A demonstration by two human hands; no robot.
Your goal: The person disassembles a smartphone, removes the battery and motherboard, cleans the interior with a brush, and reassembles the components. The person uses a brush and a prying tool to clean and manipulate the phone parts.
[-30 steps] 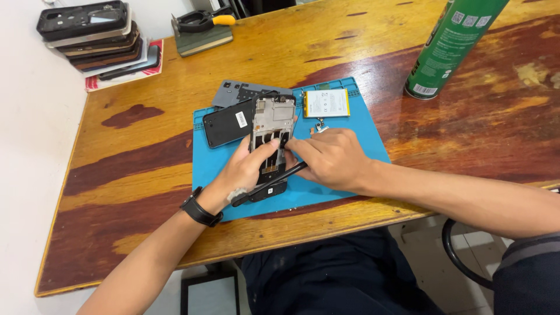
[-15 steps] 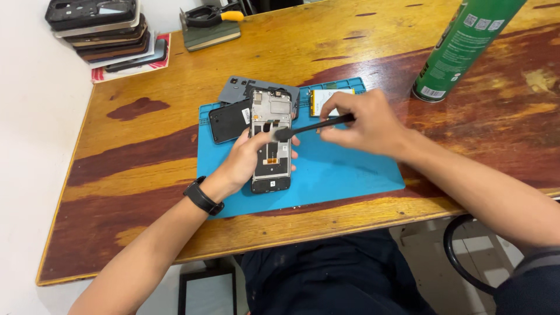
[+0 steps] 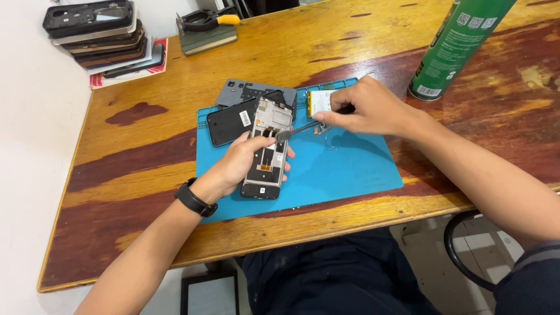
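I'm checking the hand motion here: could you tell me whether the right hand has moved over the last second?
Yes. The right hand, gripping a dark tool, went from the blue mat's near middle up toward its far edge, beside the battery.

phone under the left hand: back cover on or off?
Off. The phone lies on the blue mat with bare frame and internals showing; the left hand steadies it, and the right hand holds a tool at it.

A white label (image 3: 245, 118) sits on the black panel (image 3: 230, 123); green spray can (image 3: 458, 44) bears white labels.

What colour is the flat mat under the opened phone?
The flat rubber mat is bright blue, best seen in the head view.
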